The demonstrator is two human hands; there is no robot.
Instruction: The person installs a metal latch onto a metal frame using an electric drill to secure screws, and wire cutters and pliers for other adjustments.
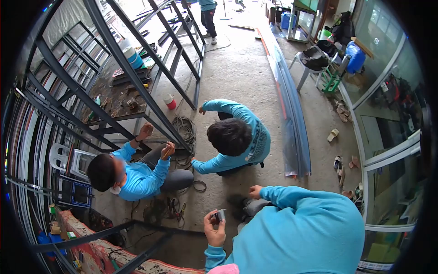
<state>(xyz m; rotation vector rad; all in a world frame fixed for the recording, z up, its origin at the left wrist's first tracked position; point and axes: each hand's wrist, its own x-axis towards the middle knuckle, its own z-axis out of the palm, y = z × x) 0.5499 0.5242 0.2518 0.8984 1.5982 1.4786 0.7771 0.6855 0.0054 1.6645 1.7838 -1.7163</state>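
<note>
Your left hand (215, 229) pinches a small grey piece (221, 215), raised above the floor (210, 187). Your right hand (255, 192) appears loosely curled near your knee (257, 207); you cannot tell its grip.

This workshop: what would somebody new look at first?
Probably the two people in bright blue tops, low to the floor: one left of centre, the other in the middle. Next, the big dark metal frame slanting across the upper left. Nearer, at the bottom, the left hand pinches a small grey piece.
</note>
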